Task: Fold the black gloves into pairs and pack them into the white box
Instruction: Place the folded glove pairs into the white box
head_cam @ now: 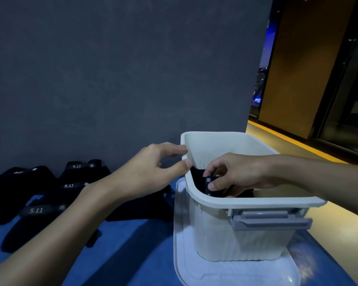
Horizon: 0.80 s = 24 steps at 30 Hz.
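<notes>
Rim: white box (246, 200) stands open on a clear lid (182, 234) at the right of the blue table (132, 254); its near rim runs under my right wrist, and a grey latch (271, 220) sits on the near wall.
Room inside: the far part of the box shows bare white wall; black fabric fills the near left corner.
Room outside: a grey wall (112, 69) rises just behind the box, and the table's right edge falls close beside it.
Left grip (151, 172): narrow, my forefinger and thumb pinching the box's left rim; my forearm passes over the gloves from the lower left.
Right grip (240, 174): reaches over the right rim into the box, wrist bent down, thumb and fingers closed on a folded glove (198, 180) near its labelled band.
Loose gloves (35, 210): black, marked 5.11, spread on the table left of the box, some overlapping, the nearest just beside the lid.
</notes>
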Available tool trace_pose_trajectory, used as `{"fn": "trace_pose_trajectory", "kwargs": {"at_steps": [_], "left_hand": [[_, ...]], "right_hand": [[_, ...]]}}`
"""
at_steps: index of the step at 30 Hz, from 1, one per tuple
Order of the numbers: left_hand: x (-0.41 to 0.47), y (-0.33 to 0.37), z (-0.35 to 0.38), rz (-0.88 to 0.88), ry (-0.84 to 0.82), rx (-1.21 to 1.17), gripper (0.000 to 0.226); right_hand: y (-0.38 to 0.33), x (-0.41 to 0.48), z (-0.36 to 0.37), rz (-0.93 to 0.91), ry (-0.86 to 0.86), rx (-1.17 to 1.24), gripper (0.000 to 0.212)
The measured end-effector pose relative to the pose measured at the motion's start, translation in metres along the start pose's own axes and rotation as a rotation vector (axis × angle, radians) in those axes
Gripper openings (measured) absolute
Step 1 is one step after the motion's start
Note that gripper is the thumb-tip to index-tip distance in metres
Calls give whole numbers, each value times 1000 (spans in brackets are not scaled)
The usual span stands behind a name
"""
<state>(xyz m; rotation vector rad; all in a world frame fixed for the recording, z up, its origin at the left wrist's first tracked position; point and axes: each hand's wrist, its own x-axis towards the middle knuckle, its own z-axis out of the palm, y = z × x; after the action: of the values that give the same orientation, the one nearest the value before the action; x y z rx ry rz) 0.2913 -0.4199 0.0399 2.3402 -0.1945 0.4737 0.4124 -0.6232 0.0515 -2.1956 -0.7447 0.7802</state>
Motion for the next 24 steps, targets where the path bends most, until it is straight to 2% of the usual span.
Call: {"fn": "trace_pose_trajectory", "kwargs": {"at_steps": [3,8,12,16,19,24], "left_hand": [[1,0,1,3,11,8,67],[0,1,0,13,13,18,72],[-1,0,1,3,9,3,52],[-2,1,3,12,10,-11,60],[-2,0,3,-1,11,-22,57],[-2,1,5,-1,7,-47,39]], "right_hand": [[2,2,1,-25,2,-50,28],[4,4,2,-123,95,-295,30],[5,3,3,-168,101,-356,39],[3,3,3,-220,85,-454,56],[3,3,4,-213,36,-479,57],[4,4,3,-209,26,-486,57]]}}
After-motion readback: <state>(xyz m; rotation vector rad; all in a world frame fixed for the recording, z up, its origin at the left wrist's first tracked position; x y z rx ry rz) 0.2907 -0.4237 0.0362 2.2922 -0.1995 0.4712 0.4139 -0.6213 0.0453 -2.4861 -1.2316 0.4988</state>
